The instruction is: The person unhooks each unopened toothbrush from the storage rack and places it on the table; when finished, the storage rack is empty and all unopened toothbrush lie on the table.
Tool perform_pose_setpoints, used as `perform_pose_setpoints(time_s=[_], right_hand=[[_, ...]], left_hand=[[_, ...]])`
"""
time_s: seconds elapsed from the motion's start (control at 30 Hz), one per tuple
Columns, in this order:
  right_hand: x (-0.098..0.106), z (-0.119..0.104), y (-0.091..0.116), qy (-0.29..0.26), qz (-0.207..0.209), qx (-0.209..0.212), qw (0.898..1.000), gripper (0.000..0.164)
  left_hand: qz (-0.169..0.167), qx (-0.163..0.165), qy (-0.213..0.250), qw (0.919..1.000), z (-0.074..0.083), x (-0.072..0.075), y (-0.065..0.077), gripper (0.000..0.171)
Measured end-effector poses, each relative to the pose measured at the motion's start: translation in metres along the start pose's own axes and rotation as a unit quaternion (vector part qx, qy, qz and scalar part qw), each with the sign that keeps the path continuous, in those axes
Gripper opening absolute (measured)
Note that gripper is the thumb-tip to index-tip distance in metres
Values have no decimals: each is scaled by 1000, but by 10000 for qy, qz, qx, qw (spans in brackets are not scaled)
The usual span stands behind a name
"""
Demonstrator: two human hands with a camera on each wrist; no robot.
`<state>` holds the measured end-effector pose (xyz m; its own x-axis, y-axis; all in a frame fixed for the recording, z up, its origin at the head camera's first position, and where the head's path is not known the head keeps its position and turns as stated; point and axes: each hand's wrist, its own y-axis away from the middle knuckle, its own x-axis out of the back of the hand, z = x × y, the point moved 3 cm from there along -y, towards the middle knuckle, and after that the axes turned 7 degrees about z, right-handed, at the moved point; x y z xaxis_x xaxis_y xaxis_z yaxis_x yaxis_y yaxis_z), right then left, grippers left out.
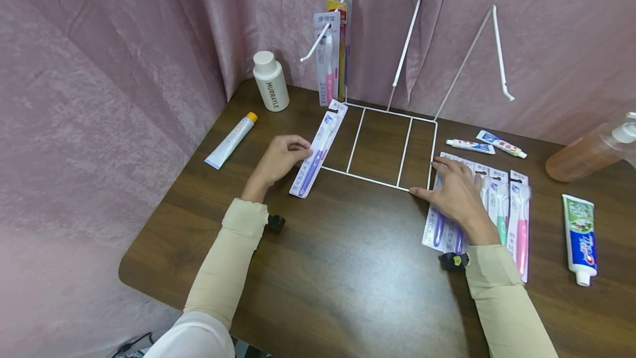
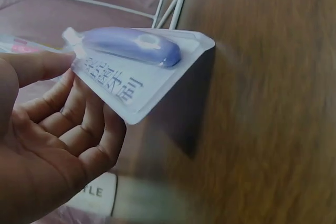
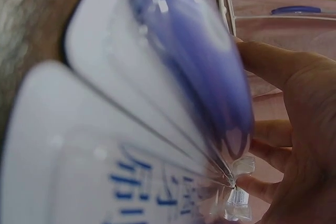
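My left hand (image 1: pixel 280 160) pinches the edge of a packaged purple toothbrush (image 1: pixel 318 151) between thumb and fingers. In the left wrist view the purple handle (image 2: pixel 131 45) shows through clear plastic on a white card, its lower end raised off the table. Left of centre in the head view, this pack slants across the left side of a white wire rack (image 1: pixel 375 180). My right hand (image 1: pixel 457 195) lies spread at the rack's right front corner, thumb and forefinger at the wire. Beneath that hand are several packaged toothbrushes (image 1: pixel 499 198), partly hidden by it.
Packs, one with a pink toothbrush (image 1: pixel 328 65), hang on the rack's left hook. A white bottle (image 1: pixel 271 84) and a white tube (image 1: pixel 231 141) stand and lie at left. Small toothpaste tubes (image 1: pixel 469 146), a larger toothpaste tube (image 1: pixel 580 239) and an amber pump bottle (image 1: pixel 578 156) are at right.
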<state>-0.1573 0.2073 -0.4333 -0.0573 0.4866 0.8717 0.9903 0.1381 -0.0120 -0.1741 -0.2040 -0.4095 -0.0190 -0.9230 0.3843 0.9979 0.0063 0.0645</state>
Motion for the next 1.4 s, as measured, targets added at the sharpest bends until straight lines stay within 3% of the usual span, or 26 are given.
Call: perform_pose_setpoints(time_s=[0.3,0.63,0.7,0.93,1.13,1.27,1.4], right_hand=[[2,-2,1,-74,-54,-63,9999,105],[-6,13,-4,-68,-9,24,10000,108],[-6,13,-4,-72,14,18,10000,105],[2,0,1,-62,-122,-45,9999,110],[5,-7,3,-35,-139,-104,9998,104],[6,-9,3,31,-187,-106,9998,102],[5,-8,3,35,-197,-115,9997,102]], left_hand=[[-18,281,10,9996,-15,10,-1,24],[46,495,-712,9962,-26,14,-6,25],[80,542,-790,9954,-31,15,-10,23],[207,985,-939,9905,-28,10,-10,24],[413,1014,-1649,9802,-75,6,-43,18],[427,886,-1872,9774,-87,5,-53,18],[443,885,-1994,9749,-89,4,-55,17]])
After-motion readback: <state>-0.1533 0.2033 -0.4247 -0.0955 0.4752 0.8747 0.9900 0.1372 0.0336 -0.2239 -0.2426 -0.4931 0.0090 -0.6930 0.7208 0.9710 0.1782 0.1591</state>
